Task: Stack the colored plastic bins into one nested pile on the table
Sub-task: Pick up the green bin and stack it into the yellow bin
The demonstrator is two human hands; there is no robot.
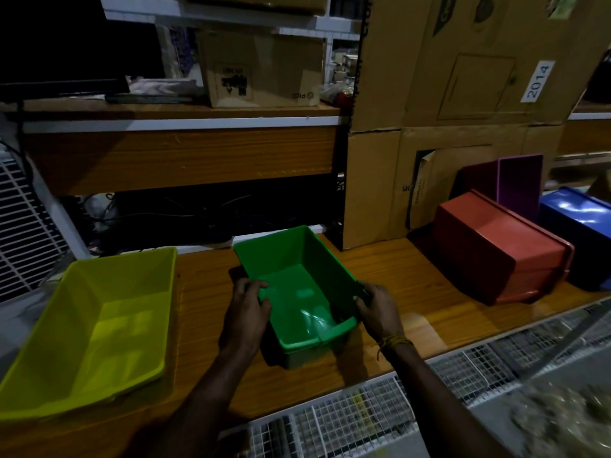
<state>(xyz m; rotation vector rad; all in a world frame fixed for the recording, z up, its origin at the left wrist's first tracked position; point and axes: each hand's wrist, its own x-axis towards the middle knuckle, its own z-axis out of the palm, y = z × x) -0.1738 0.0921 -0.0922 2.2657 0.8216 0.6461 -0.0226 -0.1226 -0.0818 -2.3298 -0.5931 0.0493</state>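
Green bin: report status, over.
Both hands, left hand and right hand, gripping green bin by its rims. Yellow bin open alongside. Path clear.

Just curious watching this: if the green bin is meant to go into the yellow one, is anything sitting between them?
Nothing visible does. Both hands grip the green bin, and only bare tabletop separates it from the open, empty yellow bin to its left.

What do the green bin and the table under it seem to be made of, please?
The green bin looks like moulded plastic with a glossy finish: light glints off its floor. The table appears to be wood or wood-look laminate, showing grain lines and a slight sheen.
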